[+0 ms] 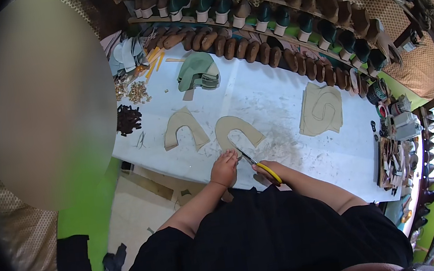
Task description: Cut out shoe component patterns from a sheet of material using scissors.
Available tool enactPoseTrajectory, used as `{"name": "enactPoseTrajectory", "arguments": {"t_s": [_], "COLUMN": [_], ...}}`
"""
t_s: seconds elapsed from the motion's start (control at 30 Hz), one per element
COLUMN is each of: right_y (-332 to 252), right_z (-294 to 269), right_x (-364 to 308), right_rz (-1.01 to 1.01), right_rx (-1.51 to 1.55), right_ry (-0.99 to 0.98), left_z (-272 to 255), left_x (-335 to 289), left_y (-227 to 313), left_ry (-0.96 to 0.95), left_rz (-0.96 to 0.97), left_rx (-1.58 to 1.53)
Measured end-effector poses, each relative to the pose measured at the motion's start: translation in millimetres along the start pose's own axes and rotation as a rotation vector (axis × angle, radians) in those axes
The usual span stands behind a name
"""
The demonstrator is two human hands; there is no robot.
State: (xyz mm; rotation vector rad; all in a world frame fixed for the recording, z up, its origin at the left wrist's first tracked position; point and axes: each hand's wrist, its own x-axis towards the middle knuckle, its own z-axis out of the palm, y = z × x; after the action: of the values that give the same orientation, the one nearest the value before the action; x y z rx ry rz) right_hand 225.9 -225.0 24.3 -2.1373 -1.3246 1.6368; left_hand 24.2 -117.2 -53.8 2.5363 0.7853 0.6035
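Observation:
A tan U-shaped piece (222,125) of thin sheet material lies near the table's front edge. My left hand (224,168) is closed on its near end, fingers together. In my right hand (265,171) are scissors (271,173) with yellow handles. Their blades point away to the left and meet the piece's inner edge just beside my left fingers; whether they are parted is too small to tell. A second tan U-shaped piece (184,126) lies flat to the left. At the right is a stack of tan sheets (319,109) with a curved outline drawn on top.
Green cut pieces (197,71) lie stacked farther back on the white table (260,88). Gold-coloured small parts (138,92) and a dark pile (128,119) sit at the left. Brown shoe lasts (241,48) line the back. Tools (391,164) crowd the right edge.

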Motion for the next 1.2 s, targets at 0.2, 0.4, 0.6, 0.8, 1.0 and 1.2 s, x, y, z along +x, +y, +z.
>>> {"name": "enactPoseTrajectory", "arguments": {"t_s": [0.2,0.4,0.6,0.8,1.0,1.2], "right_y": [0.7,5.6,0.6,12.0,15.3,13.2], "right_z": [-1.8,2.0,1.7,9.8,15.3,18.4], "right_x": [-2.3,-2.9,-4.9,6.0,8.1,5.8], "right_rz": [0.032,0.025,0.014,-0.096,-0.091,-0.112], "right_rx": [0.031,0.048,0.050,0.040,-0.044,-0.068], "right_ry": [-0.055,-0.026,-0.027,0.061,0.061,0.081], "left_z": [1.1,2.1,0.9,-1.3,-0.4,-3.0], "left_x": [-0.3,-0.6,-0.1,1.7,1.1,0.3], "left_y": [-0.7,-1.7,-1.3,0.6,-0.4,0.4], "left_ry": [0.042,0.035,0.052,0.046,0.048,0.041], "left_rz": [0.006,0.003,0.017,0.017,0.028,0.023], "left_rx": [-0.015,-0.021,-0.020,-0.019,-0.014,-0.007]}}
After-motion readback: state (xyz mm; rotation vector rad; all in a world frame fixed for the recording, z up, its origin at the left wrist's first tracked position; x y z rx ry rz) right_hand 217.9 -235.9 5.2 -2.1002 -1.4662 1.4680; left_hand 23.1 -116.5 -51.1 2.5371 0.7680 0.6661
